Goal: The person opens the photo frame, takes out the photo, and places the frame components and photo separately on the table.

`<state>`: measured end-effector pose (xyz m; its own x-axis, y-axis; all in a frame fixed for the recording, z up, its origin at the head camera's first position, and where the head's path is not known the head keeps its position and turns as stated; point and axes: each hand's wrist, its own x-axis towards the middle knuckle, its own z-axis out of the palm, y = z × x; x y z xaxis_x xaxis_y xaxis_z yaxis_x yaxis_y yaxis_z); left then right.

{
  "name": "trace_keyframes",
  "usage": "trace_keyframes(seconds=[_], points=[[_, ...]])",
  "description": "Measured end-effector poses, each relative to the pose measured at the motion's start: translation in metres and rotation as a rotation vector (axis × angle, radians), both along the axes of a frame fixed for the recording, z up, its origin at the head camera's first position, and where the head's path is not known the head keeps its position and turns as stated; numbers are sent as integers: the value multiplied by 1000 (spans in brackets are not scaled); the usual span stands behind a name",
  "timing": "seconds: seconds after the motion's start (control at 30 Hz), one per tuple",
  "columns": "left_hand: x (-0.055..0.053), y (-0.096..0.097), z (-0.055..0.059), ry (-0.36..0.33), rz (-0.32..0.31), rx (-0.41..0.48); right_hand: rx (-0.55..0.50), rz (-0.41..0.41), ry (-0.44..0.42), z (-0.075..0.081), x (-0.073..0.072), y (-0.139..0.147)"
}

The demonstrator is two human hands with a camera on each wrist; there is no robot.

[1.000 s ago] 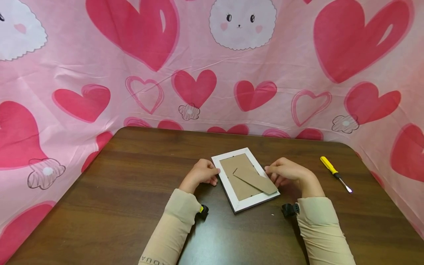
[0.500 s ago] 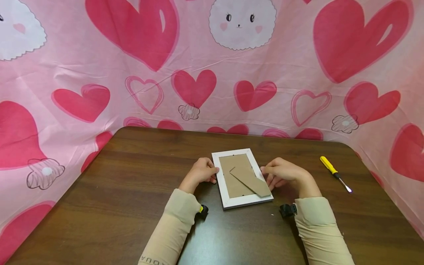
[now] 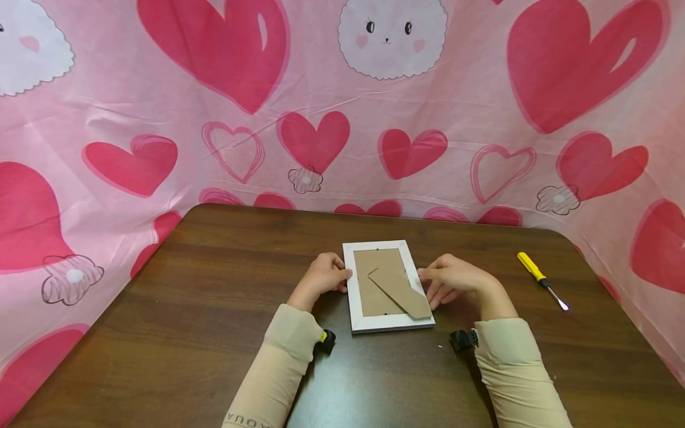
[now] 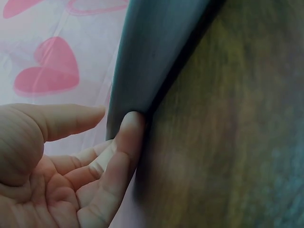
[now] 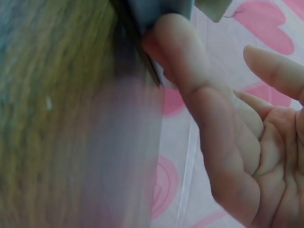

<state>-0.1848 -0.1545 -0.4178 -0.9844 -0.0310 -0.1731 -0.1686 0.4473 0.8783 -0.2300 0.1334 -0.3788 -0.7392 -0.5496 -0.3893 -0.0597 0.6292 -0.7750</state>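
A picture frame (image 3: 365, 323) lies back up on the table, with a white border, a brown backing board and a brown easel stand (image 3: 401, 292) angled across it. At its left side is my left hand (image 3: 323, 275). In the left wrist view, the fingers (image 4: 124, 142) touch the frame's dark side edge, with the thumb tip right by its upper rim. My right hand (image 3: 455, 277) is at the opposite side. The right wrist view shows its fingers (image 5: 183, 52) against the side edge and the thumb held apart from the frame.
A screwdriver (image 3: 531, 266) with a yellow handle lies to the right on the brown wooden table (image 3: 214, 333). Behind the table hangs a pink cloth (image 3: 369, 95) with hearts. A tiny white speck (image 3: 440, 346) is near the right wrist.
The picture frame has turned clockwise on the table, its near end swinging left, and now stands nearly straight. My right hand has shifted slightly left with it; the left hand has barely moved.
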Motion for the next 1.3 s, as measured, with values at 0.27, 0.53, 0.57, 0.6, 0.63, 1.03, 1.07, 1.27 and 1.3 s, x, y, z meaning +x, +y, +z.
trace_keyframes(seconds=[0.27,0.53,0.57,0.6,0.63,1.03,1.07,1.27,1.3], points=[[-1,-3,-1,11,-8,-89,-60,-1,-56,-4,1,-5],[-1,-4,0,24,-9,-139,-73,7,-70,-5,3,-10],[-2,-4,0,26,-10,-140,-74,6,-72,-5,4,-10],[-2,-5,1,27,-11,-139,-75,5,-75,-6,4,-11],[-2,-5,0,28,-13,-140,-75,5,-76,-6,4,-11],[-1,-7,-2,48,6,-137,-58,8,-82,-6,3,-14],[-1,-7,-2,51,8,-138,-58,9,-83,-7,3,-14],[-1,-7,-2,53,8,-129,-33,7,-69,-5,5,-15],[-1,-8,-2,50,5,-120,-22,3,-65,-4,5,-15]])
